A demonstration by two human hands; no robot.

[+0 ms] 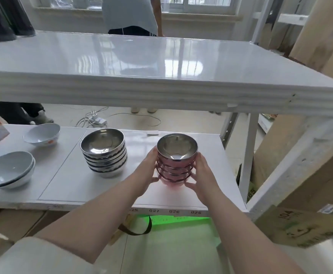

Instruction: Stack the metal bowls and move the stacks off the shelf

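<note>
A stack of several pink-sided metal bowls [176,165] stands on the white lower shelf [66,178], right of centre. My left hand [148,171] presses its left side and my right hand [201,175] presses its right side, so both hands hold the stack. Whether its base touches the shelf I cannot tell. To its left stands a wider stack of several metal bowls with dark-patterned white sides [104,153], untouched.
Pale blue ceramic bowls [9,173] and a tilted white bowl [42,134] sit at the shelf's left. The upper shelf board [161,95] hangs close overhead. Cardboard boxes [300,165] stand to the right. A person [130,14] stands behind the shelving. A green bin [173,224] lies below.
</note>
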